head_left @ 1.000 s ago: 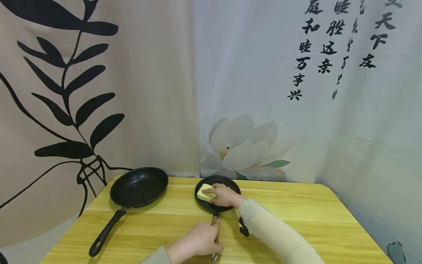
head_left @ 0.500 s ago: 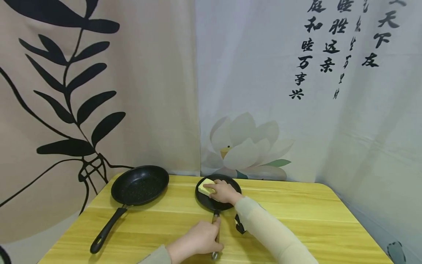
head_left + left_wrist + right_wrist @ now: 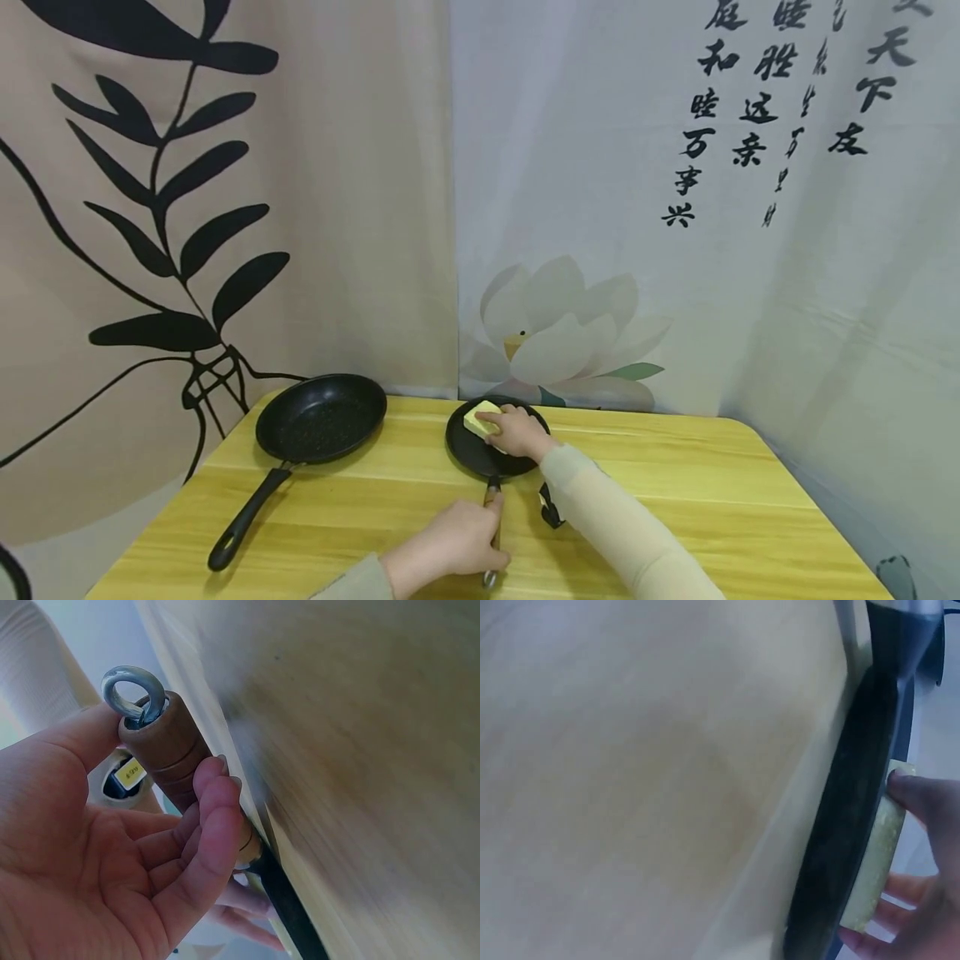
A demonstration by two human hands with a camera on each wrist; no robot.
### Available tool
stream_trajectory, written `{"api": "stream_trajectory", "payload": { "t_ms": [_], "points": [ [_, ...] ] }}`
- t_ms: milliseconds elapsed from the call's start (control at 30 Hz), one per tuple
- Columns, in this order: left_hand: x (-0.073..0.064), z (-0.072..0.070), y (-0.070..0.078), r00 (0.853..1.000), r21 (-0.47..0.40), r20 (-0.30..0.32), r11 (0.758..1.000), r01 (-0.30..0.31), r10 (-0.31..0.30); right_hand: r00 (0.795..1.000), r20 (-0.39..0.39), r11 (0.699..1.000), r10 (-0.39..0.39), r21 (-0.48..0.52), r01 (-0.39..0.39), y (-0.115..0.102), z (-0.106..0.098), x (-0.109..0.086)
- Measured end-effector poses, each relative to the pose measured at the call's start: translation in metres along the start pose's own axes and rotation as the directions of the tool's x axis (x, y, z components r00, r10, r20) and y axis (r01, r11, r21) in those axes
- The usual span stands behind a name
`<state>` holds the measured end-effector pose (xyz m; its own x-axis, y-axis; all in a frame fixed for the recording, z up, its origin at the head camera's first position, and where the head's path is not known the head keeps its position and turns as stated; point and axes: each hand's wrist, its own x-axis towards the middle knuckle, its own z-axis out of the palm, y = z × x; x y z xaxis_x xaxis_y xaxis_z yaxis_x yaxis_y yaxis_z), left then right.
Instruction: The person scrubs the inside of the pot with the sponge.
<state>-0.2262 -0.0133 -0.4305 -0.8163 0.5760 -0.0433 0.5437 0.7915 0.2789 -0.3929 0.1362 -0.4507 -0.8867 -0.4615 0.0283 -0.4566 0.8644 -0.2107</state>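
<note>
A small black frying pan [image 3: 468,457] sits near the table's far edge, its wooden handle [image 3: 176,746] pointing toward me. My left hand [image 3: 462,537] holds that handle, the thumb by the metal hanging ring [image 3: 133,688] and the fingers curled round the wood. Inside the pan my right hand [image 3: 517,432] grips a pale yellow sponge [image 3: 477,422], pressing it against the pan's inner surface. In the right wrist view, thumb and fingers pinch the sponge [image 3: 875,866] by its ends, just above the dark pan rim [image 3: 844,802].
On the left of the wooden table [image 3: 637,454] lies a larger black frying pan [image 3: 322,425], its black handle [image 3: 247,521] angled toward the near left. Behind the table hangs a printed curtain [image 3: 360,208]. A small black device [image 3: 551,508] shows beside the right sleeve.
My right hand has slid the sponge toward the far side of the small pan and slightly right. The left hand keeps its hold on the handle. The head view has shifted a little.
</note>
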Motion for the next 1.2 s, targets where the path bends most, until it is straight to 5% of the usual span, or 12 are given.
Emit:
{"api": "stream_trajectory", "payload": {
  "t_ms": [1200],
  "points": [
    [0.000, 0.000, 0.000, 0.999, -0.081, 0.042, 0.997, 0.019, -0.016, 0.993, -0.083, 0.982, -0.079, 0.167, 0.092, 0.020, -0.013, -0.033]
  ]
}}
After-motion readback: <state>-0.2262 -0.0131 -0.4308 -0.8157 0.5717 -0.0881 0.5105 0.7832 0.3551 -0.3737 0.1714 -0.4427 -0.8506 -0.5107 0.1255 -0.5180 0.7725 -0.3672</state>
